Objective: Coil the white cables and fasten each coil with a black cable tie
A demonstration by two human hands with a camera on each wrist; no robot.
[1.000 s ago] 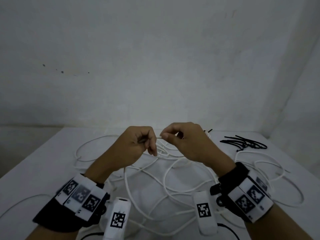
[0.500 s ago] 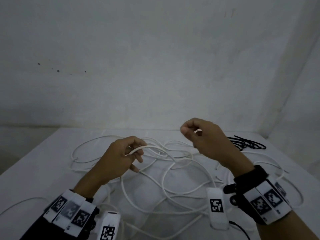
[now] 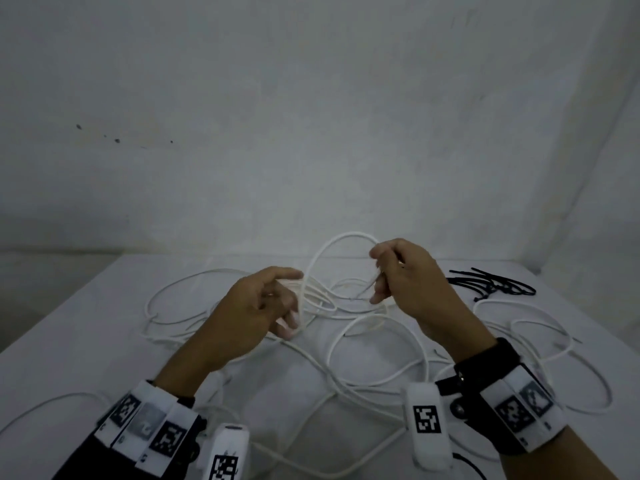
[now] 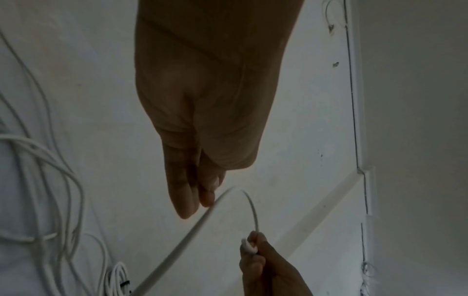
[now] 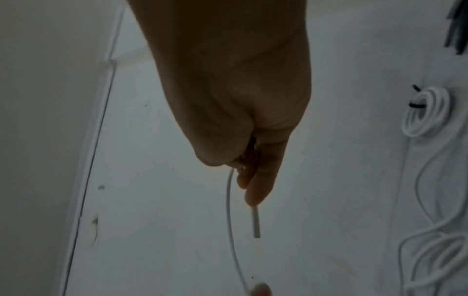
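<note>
1. Head view: the right hand was raised above the table, thumb and fingers pinched together on the end of a white cable. That cable arched up from the pinch and came down to the left hand, whose fingers were loosely spread, with the cable passing at the fingertips. More white cables lay tangled on the table under and around both hands. A bunch of black cable ties lay at the far right of the table, well apart from the hands.

2. Left wrist view: the left hand's fingers were nearly straight and did not close on anything; the cable ran just beside the fingertips. Whether they touched it I could not tell. The right hand showed below, clamped on the cable end.

3. Right wrist view: the right hand gripped the cable, its short free end sticking out past the fingers. A coil bound with a black tie lay on the table at the right.
</note>
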